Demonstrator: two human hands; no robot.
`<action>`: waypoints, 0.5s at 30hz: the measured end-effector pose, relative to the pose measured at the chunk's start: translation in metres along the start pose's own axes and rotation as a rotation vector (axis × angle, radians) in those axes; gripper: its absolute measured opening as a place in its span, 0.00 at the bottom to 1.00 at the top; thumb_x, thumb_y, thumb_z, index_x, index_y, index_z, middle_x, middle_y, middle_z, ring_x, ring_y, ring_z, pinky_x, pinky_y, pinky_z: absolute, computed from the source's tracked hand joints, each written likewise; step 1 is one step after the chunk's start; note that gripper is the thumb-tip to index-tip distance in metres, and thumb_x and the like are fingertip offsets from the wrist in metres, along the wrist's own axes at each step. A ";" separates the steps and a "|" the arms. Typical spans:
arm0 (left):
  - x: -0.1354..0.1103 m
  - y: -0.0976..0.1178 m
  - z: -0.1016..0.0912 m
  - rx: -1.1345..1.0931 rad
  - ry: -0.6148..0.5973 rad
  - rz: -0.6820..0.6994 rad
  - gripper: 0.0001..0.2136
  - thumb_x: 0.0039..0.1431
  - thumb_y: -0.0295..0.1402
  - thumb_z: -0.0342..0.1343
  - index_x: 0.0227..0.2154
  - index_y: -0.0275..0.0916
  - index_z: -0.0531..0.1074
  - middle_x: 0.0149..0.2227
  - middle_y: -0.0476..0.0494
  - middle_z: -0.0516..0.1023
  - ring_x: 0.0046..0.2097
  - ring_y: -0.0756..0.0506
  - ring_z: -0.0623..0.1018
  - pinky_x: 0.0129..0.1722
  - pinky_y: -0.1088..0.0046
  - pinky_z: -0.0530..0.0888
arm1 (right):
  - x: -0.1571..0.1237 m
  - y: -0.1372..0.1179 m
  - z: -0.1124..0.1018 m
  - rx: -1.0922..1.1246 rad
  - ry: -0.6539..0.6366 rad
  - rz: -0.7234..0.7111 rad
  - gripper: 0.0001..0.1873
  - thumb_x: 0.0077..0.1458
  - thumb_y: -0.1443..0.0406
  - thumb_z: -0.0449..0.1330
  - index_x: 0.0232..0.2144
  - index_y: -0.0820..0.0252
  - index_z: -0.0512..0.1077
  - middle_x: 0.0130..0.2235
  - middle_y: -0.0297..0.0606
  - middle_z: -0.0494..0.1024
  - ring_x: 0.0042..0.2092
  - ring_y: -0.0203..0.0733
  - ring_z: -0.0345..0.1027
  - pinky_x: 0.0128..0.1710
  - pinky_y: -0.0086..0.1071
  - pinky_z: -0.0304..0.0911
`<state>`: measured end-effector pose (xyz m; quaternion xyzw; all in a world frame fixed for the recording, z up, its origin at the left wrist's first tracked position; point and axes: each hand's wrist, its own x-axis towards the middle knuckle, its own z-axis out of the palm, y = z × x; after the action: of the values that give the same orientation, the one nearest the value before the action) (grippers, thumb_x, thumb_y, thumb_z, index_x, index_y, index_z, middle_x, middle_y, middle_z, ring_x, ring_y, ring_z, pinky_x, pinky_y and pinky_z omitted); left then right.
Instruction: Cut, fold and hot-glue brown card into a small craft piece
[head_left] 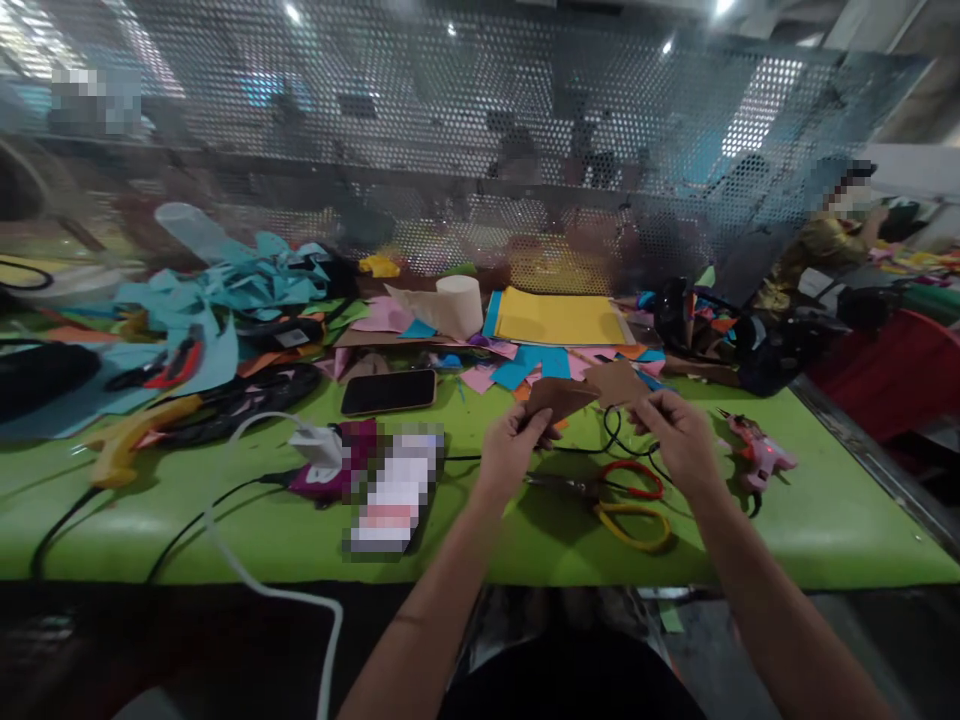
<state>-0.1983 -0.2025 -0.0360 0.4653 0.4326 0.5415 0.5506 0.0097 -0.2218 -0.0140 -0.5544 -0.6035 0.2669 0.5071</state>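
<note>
My left hand [519,438] pinches a dark brown flat piece [559,396], thumb on top. Held in the closed fingers of my right hand [675,435] is a lighter brown flat piece [616,382]. The two pieces are close together above the table, and I cannot tell whether they touch or what material they are. Below and between my hands lie scissors [634,525] with one red and one yellow handle loop, blades toward the left. A pink glue gun [766,462] with a small red light sits to the right of my right hand.
Around me on the green tabletop [262,545] are a black phone [390,392], a lit phone [397,495], a white charger [319,445] with its cable, and a yellow-handled tool [139,440]. Colored scraps and a yellow sheet [559,316] lie behind. A person [821,245] is at far right.
</note>
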 end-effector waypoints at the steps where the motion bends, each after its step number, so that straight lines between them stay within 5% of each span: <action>1: 0.001 0.000 -0.001 -0.021 0.016 -0.006 0.17 0.46 0.46 0.63 0.29 0.36 0.73 0.21 0.48 0.77 0.22 0.52 0.73 0.25 0.76 0.70 | -0.007 -0.001 -0.007 -0.151 -0.143 -0.041 0.13 0.58 0.55 0.58 0.29 0.57 0.73 0.28 0.35 0.75 0.30 0.39 0.67 0.31 0.32 0.62; 3: 0.002 0.000 -0.002 -0.068 0.031 -0.011 0.17 0.45 0.46 0.64 0.29 0.35 0.73 0.21 0.48 0.77 0.22 0.52 0.73 0.25 0.75 0.71 | -0.023 -0.002 -0.018 -0.434 -0.467 -0.155 0.11 0.58 0.61 0.57 0.42 0.55 0.75 0.40 0.40 0.78 0.41 0.45 0.71 0.42 0.38 0.64; 6: 0.003 0.001 0.000 -0.137 0.047 -0.018 0.18 0.44 0.46 0.65 0.30 0.35 0.74 0.22 0.48 0.77 0.23 0.51 0.74 0.26 0.74 0.72 | -0.043 -0.002 -0.023 -0.742 -0.660 -0.224 0.24 0.50 0.72 0.55 0.51 0.57 0.71 0.47 0.44 0.76 0.49 0.51 0.69 0.50 0.45 0.62; 11: 0.004 0.000 -0.001 -0.156 0.079 -0.025 0.19 0.44 0.46 0.65 0.32 0.35 0.76 0.24 0.47 0.78 0.26 0.51 0.75 0.27 0.76 0.71 | -0.055 -0.003 -0.014 -0.861 -0.728 -0.229 0.34 0.39 0.76 0.52 0.52 0.60 0.67 0.49 0.45 0.74 0.51 0.51 0.67 0.52 0.44 0.61; 15: 0.007 -0.003 -0.006 -0.136 0.153 0.025 0.16 0.45 0.44 0.65 0.32 0.36 0.77 0.25 0.49 0.76 0.26 0.53 0.71 0.24 0.78 0.66 | -0.055 -0.001 -0.024 -0.790 -0.608 -0.166 0.35 0.39 0.74 0.53 0.54 0.56 0.67 0.49 0.44 0.73 0.45 0.49 0.69 0.44 0.41 0.65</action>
<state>-0.2037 -0.1953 -0.0403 0.3893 0.4297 0.6103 0.5397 0.0241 -0.2799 -0.0225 -0.5514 -0.8208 0.1263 0.0792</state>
